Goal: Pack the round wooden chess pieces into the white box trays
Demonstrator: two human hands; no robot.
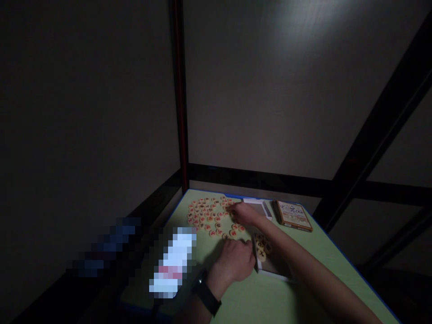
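Observation:
Many round Chinese chess pieces (pixel 207 214) with red or dark characters lie spread over the far left of the green table. My right hand (pixel 243 213) reaches across to their right side, fingers bent and pressed together among the pieces; whatever they hold is hidden. Nearer to me, my left hand (pixel 236 258), with a dark watch on the wrist, rests with curled fingers by the near edge of the spread. One piece shows just beyond its knuckles, and its grip is hidden. Right of it is a shallow open box (pixel 275 274) with several dark-lettered pieces, partly covered by my right forearm.
A shallow white-rimmed box part (pixel 258 202) stands behind my right hand. Farther right lies a printed chess box (pixel 293 216). At the left table edge is a bright pixelated screen (pixel 173 263). Walls (pixel 263 99) border the table's far and left sides; the room is dim.

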